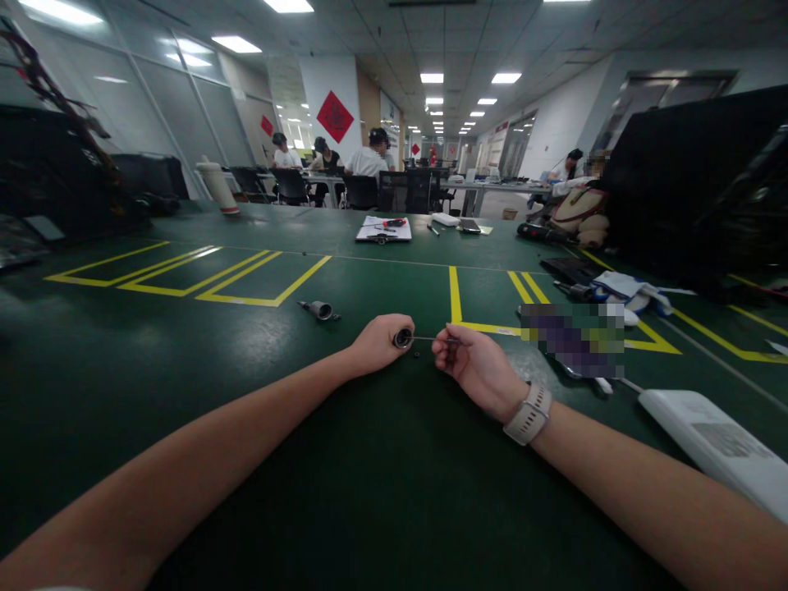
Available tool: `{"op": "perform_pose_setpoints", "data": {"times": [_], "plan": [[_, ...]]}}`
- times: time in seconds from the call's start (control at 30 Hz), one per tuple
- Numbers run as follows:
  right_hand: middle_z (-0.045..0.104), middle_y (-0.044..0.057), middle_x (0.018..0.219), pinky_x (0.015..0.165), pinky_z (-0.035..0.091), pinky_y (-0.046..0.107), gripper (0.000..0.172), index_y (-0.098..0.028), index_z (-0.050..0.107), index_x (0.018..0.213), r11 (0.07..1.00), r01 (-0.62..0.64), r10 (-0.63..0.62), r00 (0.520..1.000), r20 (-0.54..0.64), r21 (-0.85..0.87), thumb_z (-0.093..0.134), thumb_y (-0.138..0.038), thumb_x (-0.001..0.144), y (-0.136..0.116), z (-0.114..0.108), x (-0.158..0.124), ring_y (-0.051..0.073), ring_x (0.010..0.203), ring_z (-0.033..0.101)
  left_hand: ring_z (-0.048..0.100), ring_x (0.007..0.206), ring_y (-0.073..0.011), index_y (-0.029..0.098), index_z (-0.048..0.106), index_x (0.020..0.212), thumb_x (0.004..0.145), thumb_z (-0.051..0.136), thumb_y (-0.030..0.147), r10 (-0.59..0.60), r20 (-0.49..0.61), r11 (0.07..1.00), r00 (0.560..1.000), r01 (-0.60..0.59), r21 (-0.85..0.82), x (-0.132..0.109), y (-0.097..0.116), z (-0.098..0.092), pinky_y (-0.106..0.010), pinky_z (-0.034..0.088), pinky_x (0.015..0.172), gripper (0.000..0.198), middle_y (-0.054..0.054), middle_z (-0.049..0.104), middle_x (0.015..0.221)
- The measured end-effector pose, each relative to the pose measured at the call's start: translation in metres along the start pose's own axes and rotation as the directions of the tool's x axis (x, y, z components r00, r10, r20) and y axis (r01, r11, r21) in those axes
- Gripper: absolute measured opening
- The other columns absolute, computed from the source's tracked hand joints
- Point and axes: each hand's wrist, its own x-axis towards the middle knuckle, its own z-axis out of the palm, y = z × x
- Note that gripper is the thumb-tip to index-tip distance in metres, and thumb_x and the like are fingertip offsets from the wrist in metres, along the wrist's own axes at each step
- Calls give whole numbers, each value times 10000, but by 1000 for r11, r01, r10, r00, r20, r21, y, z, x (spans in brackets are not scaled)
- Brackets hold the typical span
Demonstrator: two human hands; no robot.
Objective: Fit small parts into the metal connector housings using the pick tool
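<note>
My left hand (380,343) rests on the green table (185,369), fingers closed round a small round metal part (403,337). My right hand (474,368), with a pale watch on its wrist, pinches a thin screwdriver (438,339) whose shaft points left into the round part. A tiny dark piece (417,355) lies on the table just below the two hands. A second grey cylindrical metal part (319,309) lies on the table to the left, beyond my left hand.
Yellow tape lines (246,279) mark boxes on the table. A white flat device (720,447) and tools (616,289) lie at the right. A clipboard (384,229) sits further back, a white bottle (217,186) at back left. Several people sit at far desks.
</note>
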Motion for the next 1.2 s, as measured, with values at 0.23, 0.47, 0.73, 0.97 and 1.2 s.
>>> {"op": "perform_pose_setpoints", "data": {"times": [0.23,0.47,0.73,0.97,1.2], "plan": [[601,12,595,579,374,284,209,-175,596,610,987,132,-133,991,-9,-91,565,-319,758,-5,5,-7,128,558,506,499,614,-111,158,507,673,738,518,138,7,11,1000,1000,-7,5,0,1,0,-216,377,568,69,20,514,647],[607,9,579,606,364,285,200,-170,620,559,963,188,-182,982,51,-193,620,-265,735,-10,10,-15,134,590,520,514,631,-123,154,526,704,737,527,133,42,55,999,998,-43,30,-1,3,0,-225,379,580,39,4,537,677],[582,24,547,555,387,297,196,-170,560,602,999,-41,41,999,-24,5,514,-297,743,-4,1,1,131,496,499,495,616,-120,161,513,680,720,514,127,28,20,999,999,-29,43,0,-2,1,-228,372,575,52,16,514,652],[602,17,561,551,356,267,183,-156,597,591,999,31,-32,999,-35,-24,591,-275,730,-8,5,-6,117,528,504,500,616,-121,159,515,694,731,515,113,55,53,997,997,-58,51,-1,1,1,-226,372,573,58,9,526,669],[589,15,532,546,358,270,208,-148,589,580,998,-60,60,997,-50,9,534,-253,751,-9,1,-1,108,487,491,511,639,-136,156,521,704,717,526,89,74,87,993,993,-81,81,0,1,1,-240,381,599,69,-5,540,695]]}}
